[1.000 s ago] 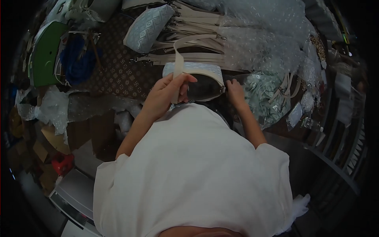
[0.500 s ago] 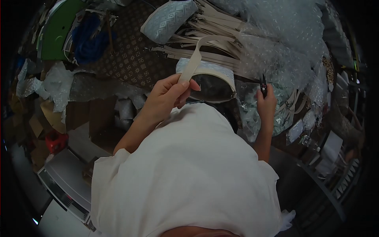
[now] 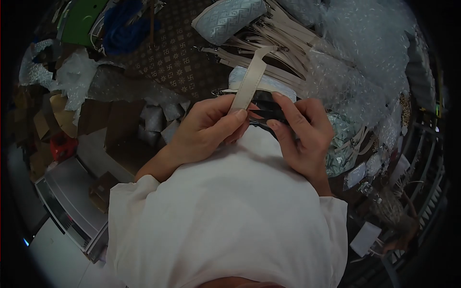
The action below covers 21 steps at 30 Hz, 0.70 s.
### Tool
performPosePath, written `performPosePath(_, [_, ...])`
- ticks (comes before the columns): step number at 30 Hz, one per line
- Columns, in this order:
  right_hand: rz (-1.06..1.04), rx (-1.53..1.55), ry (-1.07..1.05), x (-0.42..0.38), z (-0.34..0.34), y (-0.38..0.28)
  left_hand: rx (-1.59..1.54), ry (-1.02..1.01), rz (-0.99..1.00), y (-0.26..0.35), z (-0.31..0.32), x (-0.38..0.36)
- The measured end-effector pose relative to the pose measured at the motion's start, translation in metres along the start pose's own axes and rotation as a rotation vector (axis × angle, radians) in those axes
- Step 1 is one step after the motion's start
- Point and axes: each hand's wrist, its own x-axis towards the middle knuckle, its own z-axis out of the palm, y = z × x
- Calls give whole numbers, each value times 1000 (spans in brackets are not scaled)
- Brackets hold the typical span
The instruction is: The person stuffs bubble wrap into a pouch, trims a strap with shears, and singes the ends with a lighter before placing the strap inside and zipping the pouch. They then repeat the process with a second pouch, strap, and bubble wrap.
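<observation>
A cream strap [image 3: 250,84] with stitched edges rises from my left hand [image 3: 207,126], which pinches its lower end between thumb and fingers. Close on the right, my right hand [image 3: 305,132] holds small black snips [image 3: 270,110], their blades pointing left at the strap's lower end. Whether the blades touch the strap I cannot tell. Behind both hands lies a pale patterned pouch [image 3: 269,81] with a cream edge, partly covered by the strap and my fingers.
Many cream straps [image 3: 283,38] lie piled beyond the hands beside a rolled pale patterned piece [image 3: 229,20]. Bubble wrap [image 3: 367,38] fills the upper right. A blue bundle [image 3: 126,30] is at the upper left, with an open cardboard box [image 3: 126,141] at the left.
My right hand has brought the snips left and in to the strap's lower end. The view has shifted, and my left hand still holds the strap.
</observation>
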Motion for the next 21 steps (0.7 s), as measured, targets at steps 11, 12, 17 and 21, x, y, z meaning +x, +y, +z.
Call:
performPosePath(11, [-77, -92, -20, 0, 4, -1, 20, -1, 6, -1, 0, -1])
performPosePath(12, [-88, -104, -15, 0, 4, -1, 22, -3, 5, -1, 0, -1])
performPosePath(17, [-72, -112, -11, -1, 3, -2, 2, 2, -13, 0, 1, 0])
performPosePath(21, [-55, -77, -17, -2, 2, -1, 2, -10, -7, -1, 1, 0])
